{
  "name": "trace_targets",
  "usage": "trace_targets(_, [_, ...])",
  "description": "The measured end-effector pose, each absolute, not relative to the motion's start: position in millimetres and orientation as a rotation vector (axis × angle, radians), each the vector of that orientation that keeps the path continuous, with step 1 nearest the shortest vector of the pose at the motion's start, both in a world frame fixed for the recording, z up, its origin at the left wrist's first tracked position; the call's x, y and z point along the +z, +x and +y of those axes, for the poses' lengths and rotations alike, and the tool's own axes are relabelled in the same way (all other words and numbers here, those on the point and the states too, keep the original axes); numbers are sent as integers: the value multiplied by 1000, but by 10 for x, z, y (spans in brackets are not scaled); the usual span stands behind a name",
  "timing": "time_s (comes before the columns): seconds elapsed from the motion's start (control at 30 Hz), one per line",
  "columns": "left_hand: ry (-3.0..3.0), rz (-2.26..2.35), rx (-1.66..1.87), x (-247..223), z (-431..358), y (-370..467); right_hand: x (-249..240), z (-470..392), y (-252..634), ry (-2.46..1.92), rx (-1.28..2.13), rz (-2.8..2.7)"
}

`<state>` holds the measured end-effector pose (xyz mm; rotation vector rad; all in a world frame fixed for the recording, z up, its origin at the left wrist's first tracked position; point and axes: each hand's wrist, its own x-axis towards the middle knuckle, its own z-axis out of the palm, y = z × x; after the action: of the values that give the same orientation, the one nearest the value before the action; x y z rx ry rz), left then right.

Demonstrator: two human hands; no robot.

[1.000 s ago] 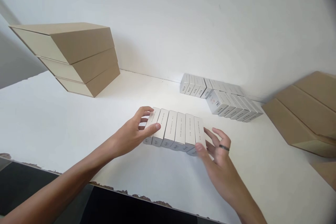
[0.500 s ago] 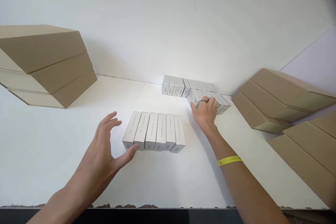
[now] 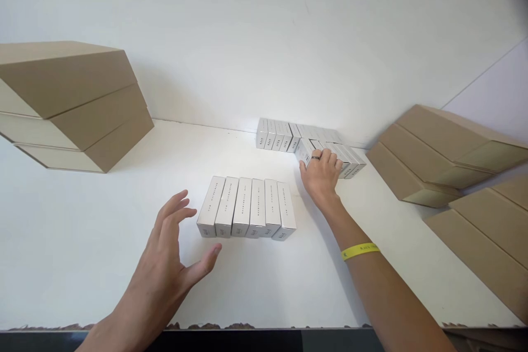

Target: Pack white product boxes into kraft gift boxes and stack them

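Note:
Several slim white boxes [image 3: 241,206] with small printed text stand side by side in a slightly uneven row in front of me. Just left of that row is my left hand [image 3: 171,247], its fingers spread and thumb stretched out, holding nothing. Farther back on the right, my right hand [image 3: 322,176] reaches over a front row of similar white boxes [image 3: 350,162]. Its thumb lies along the left end box [image 3: 304,149] and its fingers curl over the tops, hiding part of them. Behind it, another row of white boxes [image 3: 274,133] runs along the wall.
Three large brown cartons [image 3: 99,104] are stacked at the left. More brown cartons [image 3: 429,154] stand at the right, with others [image 3: 482,236] nearer me. The white tabletop [image 3: 103,220] has a chipped front edge, and a white wall [image 3: 247,38] rises behind it.
My left thumb has come away from the front of the near row, and the hand is a little lower. My right hand stays on the back boxes. The view has shifted slightly.

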<state>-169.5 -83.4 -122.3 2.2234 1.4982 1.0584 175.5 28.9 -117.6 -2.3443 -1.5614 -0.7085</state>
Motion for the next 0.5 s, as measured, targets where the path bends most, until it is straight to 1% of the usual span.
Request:
trace_targets(0.27, [2269,1499,1060,-1306,-816,-1733,-1156,320,1755,-2384,-638,-1475])
trace_targets(0.5, [2238,1461,1081,-1298,-825,-1651,-1124,293,1640,-2362,-464,-1463])
